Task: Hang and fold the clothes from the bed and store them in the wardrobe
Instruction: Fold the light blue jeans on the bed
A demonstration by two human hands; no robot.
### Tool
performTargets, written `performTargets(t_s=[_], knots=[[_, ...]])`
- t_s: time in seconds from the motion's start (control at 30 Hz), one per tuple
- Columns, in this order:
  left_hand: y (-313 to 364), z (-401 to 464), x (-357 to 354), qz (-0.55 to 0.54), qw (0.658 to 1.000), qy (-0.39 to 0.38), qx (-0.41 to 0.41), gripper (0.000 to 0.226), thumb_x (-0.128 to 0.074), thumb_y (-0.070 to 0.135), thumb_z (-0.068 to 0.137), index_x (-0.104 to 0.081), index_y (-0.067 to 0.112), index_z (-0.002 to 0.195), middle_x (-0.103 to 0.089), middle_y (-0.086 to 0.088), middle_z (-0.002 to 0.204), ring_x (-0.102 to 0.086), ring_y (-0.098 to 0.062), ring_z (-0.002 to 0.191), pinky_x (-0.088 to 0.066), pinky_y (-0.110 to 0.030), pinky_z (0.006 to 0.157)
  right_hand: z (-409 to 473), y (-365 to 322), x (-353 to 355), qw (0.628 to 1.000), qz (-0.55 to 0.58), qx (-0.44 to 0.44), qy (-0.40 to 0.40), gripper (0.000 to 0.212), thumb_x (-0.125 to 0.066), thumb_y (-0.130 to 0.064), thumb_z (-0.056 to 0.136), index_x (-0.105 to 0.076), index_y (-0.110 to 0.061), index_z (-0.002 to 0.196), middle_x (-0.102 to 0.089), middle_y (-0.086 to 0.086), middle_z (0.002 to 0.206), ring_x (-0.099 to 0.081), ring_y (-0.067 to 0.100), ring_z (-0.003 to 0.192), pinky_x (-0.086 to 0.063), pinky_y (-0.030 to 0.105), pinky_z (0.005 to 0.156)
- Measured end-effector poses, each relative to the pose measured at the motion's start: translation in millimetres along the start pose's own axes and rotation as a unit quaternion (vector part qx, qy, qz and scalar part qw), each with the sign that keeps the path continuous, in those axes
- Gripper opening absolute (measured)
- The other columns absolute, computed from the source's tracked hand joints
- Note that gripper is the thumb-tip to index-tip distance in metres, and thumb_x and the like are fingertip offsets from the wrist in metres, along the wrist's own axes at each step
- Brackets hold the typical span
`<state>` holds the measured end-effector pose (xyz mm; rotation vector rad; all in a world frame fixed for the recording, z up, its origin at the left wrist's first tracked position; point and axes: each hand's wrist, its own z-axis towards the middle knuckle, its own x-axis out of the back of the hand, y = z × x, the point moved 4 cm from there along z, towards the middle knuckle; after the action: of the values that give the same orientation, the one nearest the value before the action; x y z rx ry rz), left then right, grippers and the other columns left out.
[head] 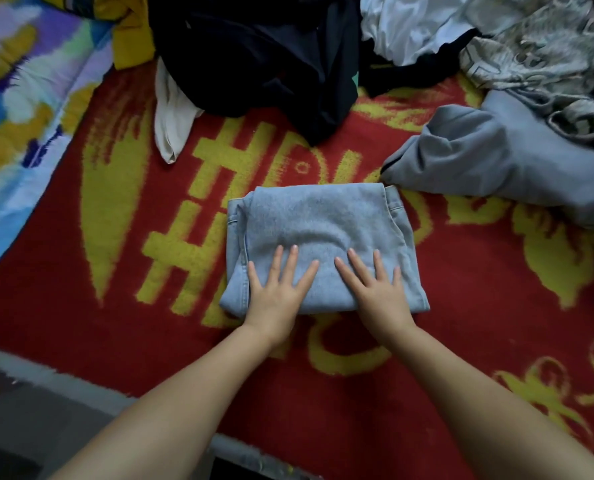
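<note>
Both hands, the left hand [277,295] and right hand [376,293], lie flat with straight fingers on the folded jeans [319,244] on the red blanket [115,306]. The folding looks done. Next, I think, the jeans need lifting and carrying to the wardrobe.

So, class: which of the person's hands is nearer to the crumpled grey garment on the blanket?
Right. The right hand presses the folded jeans on the side below the grey garment; the left hand lies farther across the jeans.
</note>
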<state>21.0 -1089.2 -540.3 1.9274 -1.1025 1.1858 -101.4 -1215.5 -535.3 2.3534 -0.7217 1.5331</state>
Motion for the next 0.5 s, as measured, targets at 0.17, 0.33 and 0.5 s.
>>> performTargets(t_s=[0.17,0.33,0.5], knots=[[-16.8,-9.3,67.0,-0.055,0.997,-0.036,-0.031,0.085,-0.049,0.007,0.089,0.002,0.033,0.152,0.004,-0.006,0.161,0.007,-0.031,0.147,-0.014,-0.063,0.112,-16.6,-12.4,70.3,0.999,0.035,-0.008,0.001,0.068,-0.036,-0.009,0.098,-0.005,-0.034,0.153,-0.006,-0.008,0.161,-0.012,0.037,0.146,-0.027,0.049,0.11],[-35.3,-56.3,151.9,-0.076,0.997,-0.012,-0.022,0.077,-0.05,0.014,0.092,-0.005,0.033,0.152,-0.009,-0.004,0.159,-0.006,-0.03,0.147,-0.019,-0.059,0.113,-47.1,-41.8,163.9,0.999,0.025,0.033,0.017,0.072,-0.042,-0.005,0.095,-0.009,-0.032,0.153,-0.012,-0.006,0.16,-0.019,0.037,0.143,-0.038,0.045,0.102],[-55.2,-139.8,187.9,-0.047,0.994,0.063,0.071,0.084,-0.052,0.012,0.089,-0.002,0.033,0.152,-0.007,-0.002,0.16,-0.004,-0.028,0.147,-0.013,-0.056,0.115,-83.2,-91.0,222.3,0.99,-0.022,0.134,0.046,0.082,-0.058,-0.011,0.089,-0.01,-0.031,0.152,-0.014,-0.003,0.159,-0.02,0.037,0.141,-0.04,0.045,0.098]])
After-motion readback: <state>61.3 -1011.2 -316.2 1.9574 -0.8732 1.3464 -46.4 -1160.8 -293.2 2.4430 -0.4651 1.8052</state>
